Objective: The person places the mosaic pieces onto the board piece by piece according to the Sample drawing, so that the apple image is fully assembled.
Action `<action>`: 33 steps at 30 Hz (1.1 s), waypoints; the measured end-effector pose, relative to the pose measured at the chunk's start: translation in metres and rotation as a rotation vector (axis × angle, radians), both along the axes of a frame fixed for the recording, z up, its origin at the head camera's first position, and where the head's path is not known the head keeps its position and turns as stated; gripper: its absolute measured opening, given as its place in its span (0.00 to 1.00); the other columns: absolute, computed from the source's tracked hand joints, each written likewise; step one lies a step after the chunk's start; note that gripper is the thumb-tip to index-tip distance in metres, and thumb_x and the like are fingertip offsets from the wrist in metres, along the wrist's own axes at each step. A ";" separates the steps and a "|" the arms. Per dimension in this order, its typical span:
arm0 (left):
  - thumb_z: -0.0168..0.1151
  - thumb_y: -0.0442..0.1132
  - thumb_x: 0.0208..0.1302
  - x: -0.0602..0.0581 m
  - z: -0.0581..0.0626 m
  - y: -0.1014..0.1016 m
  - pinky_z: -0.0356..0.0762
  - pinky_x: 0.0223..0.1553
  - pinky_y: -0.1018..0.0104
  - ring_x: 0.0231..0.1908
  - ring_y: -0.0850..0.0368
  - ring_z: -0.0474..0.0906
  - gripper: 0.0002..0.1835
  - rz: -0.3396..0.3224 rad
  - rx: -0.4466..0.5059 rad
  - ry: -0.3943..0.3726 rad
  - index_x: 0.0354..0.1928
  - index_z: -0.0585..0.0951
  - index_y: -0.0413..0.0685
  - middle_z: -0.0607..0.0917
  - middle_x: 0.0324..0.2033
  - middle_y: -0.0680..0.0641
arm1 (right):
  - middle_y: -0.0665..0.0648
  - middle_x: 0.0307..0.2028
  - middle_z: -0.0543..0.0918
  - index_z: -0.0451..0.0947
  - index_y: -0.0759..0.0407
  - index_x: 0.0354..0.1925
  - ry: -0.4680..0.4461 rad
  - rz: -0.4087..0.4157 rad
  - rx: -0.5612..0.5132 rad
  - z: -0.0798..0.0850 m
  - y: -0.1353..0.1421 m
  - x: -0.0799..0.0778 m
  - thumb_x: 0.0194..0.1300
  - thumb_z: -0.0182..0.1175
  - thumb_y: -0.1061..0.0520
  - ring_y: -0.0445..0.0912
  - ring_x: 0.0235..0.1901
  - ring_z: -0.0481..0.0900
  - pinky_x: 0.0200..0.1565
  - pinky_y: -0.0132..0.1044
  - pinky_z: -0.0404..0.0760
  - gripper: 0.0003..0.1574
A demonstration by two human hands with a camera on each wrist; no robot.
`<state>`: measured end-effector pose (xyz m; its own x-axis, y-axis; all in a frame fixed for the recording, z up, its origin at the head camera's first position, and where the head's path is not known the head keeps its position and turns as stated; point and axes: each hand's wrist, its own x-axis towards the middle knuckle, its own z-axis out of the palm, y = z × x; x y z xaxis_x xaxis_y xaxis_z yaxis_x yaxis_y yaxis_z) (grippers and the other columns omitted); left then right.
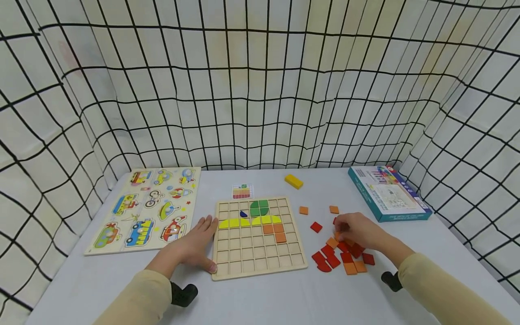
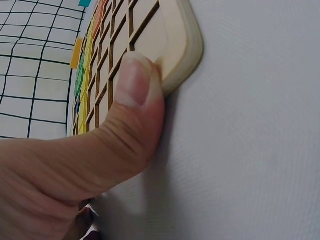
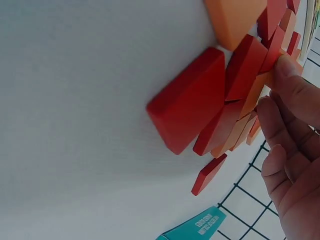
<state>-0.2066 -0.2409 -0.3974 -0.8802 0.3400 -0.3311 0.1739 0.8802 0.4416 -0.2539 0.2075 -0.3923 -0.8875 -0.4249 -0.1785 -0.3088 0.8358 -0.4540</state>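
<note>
A wooden grid board (image 1: 243, 257) lies flat, with yellow, green, orange and dark blue tiles set in its upper rows. My left hand (image 1: 194, 246) rests along the board's left edge, fingers spread. In the left wrist view its thumb (image 2: 135, 90) presses on the board's near corner. Over a loose heap of red and orange tiles, my right hand (image 1: 359, 230) has thumb and fingertips together. The right wrist view shows an orange tile (image 3: 270, 78) between them, mostly hidden. A red tile (image 3: 192, 100) lies close by on the table.
A vehicle puzzle board (image 1: 154, 212) lies at the left. Behind the grid board are a small pattern card (image 1: 242, 191) and a yellow block (image 1: 294, 181). At the back right sits a teal-edged box (image 1: 390, 194). Black netting (image 1: 252, 99) over white cloth surrounds the table.
</note>
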 end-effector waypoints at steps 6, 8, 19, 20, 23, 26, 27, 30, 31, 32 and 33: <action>0.85 0.48 0.44 -0.001 0.002 0.000 0.42 0.78 0.33 0.79 0.26 0.36 0.69 -0.005 -0.002 -0.001 0.79 0.49 0.29 0.44 0.79 0.26 | 0.48 0.33 0.83 0.80 0.52 0.37 0.034 -0.026 -0.022 0.006 -0.012 -0.002 0.64 0.71 0.61 0.44 0.38 0.77 0.41 0.32 0.83 0.08; 0.85 0.48 0.44 -0.001 0.002 0.000 0.42 0.78 0.33 0.79 0.26 0.36 0.69 -0.005 -0.006 -0.001 0.79 0.49 0.29 0.44 0.79 0.26 | 0.48 0.33 0.82 0.80 0.52 0.36 0.064 -0.015 -0.027 0.007 -0.024 -0.005 0.64 0.70 0.61 0.43 0.38 0.78 0.42 0.33 0.84 0.07; 0.85 0.48 0.45 0.000 0.000 0.002 0.42 0.78 0.33 0.79 0.28 0.35 0.69 0.017 -0.012 -0.015 0.79 0.48 0.31 0.43 0.80 0.28 | 0.46 0.34 0.83 0.83 0.53 0.35 0.093 0.163 -0.130 0.008 -0.123 -0.004 0.65 0.69 0.61 0.41 0.37 0.77 0.40 0.29 0.81 0.03; 0.85 0.48 0.45 0.001 0.000 0.002 0.42 0.78 0.33 0.79 0.28 0.35 0.69 0.019 -0.009 -0.015 0.79 0.48 0.31 0.43 0.80 0.28 | 0.46 0.33 0.84 0.84 0.53 0.35 0.086 0.176 -0.130 0.007 -0.130 -0.004 0.66 0.69 0.61 0.41 0.37 0.77 0.40 0.29 0.81 0.03; 0.85 0.48 0.45 0.002 -0.001 0.003 0.42 0.79 0.33 0.80 0.28 0.35 0.69 0.021 -0.005 -0.014 0.79 0.48 0.31 0.44 0.80 0.28 | 0.45 0.33 0.84 0.85 0.54 0.35 0.072 0.187 -0.111 0.002 -0.147 -0.003 0.67 0.68 0.60 0.41 0.37 0.76 0.40 0.30 0.81 0.02; 0.84 0.48 0.45 0.002 -0.002 0.002 0.43 0.79 0.34 0.80 0.28 0.35 0.69 0.022 -0.007 -0.012 0.79 0.48 0.32 0.44 0.80 0.28 | 0.46 0.32 0.84 0.85 0.56 0.36 0.064 0.177 -0.086 0.000 -0.158 -0.003 0.67 0.68 0.59 0.43 0.37 0.76 0.42 0.32 0.83 0.01; 0.84 0.49 0.45 0.001 -0.001 0.002 0.43 0.79 0.34 0.80 0.28 0.35 0.69 0.021 -0.009 -0.013 0.79 0.48 0.32 0.44 0.80 0.28 | 0.46 0.32 0.84 0.86 0.56 0.37 0.064 0.172 -0.078 -0.001 -0.161 -0.002 0.67 0.68 0.59 0.43 0.37 0.76 0.42 0.32 0.83 0.01; 0.84 0.48 0.45 0.001 0.000 0.001 0.42 0.79 0.34 0.80 0.28 0.35 0.69 0.016 -0.009 -0.012 0.79 0.48 0.31 0.44 0.80 0.28 | 0.47 0.32 0.85 0.86 0.56 0.38 0.054 0.153 -0.063 -0.001 -0.166 -0.002 0.67 0.68 0.60 0.44 0.37 0.77 0.43 0.35 0.85 0.01; 0.84 0.48 0.45 0.000 0.000 0.001 0.42 0.79 0.34 0.79 0.28 0.35 0.69 0.012 -0.009 -0.011 0.79 0.48 0.31 0.44 0.80 0.28 | 0.47 0.33 0.85 0.86 0.55 0.38 0.056 0.150 -0.055 -0.002 -0.167 -0.002 0.67 0.68 0.60 0.44 0.37 0.77 0.44 0.35 0.85 0.01; 0.84 0.48 0.45 0.000 0.000 0.000 0.42 0.79 0.34 0.79 0.28 0.35 0.68 0.010 -0.008 -0.012 0.79 0.48 0.31 0.43 0.80 0.28 | 0.48 0.33 0.85 0.87 0.55 0.38 0.059 0.151 -0.049 -0.003 -0.168 -0.002 0.67 0.68 0.61 0.43 0.37 0.77 0.44 0.35 0.85 0.02; 0.84 0.48 0.46 0.000 0.001 0.000 0.42 0.79 0.34 0.79 0.28 0.35 0.68 0.008 -0.006 -0.012 0.79 0.48 0.31 0.44 0.80 0.28 | 0.48 0.34 0.85 0.87 0.55 0.38 0.065 0.152 -0.039 -0.003 -0.168 -0.002 0.67 0.68 0.61 0.43 0.37 0.77 0.45 0.35 0.85 0.02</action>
<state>-0.2063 -0.2410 -0.3967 -0.8789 0.3304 -0.3440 0.1611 0.8845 0.4379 -0.2555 0.0390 -0.3957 -0.8215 -0.5607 -0.1034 -0.4604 0.7593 -0.4599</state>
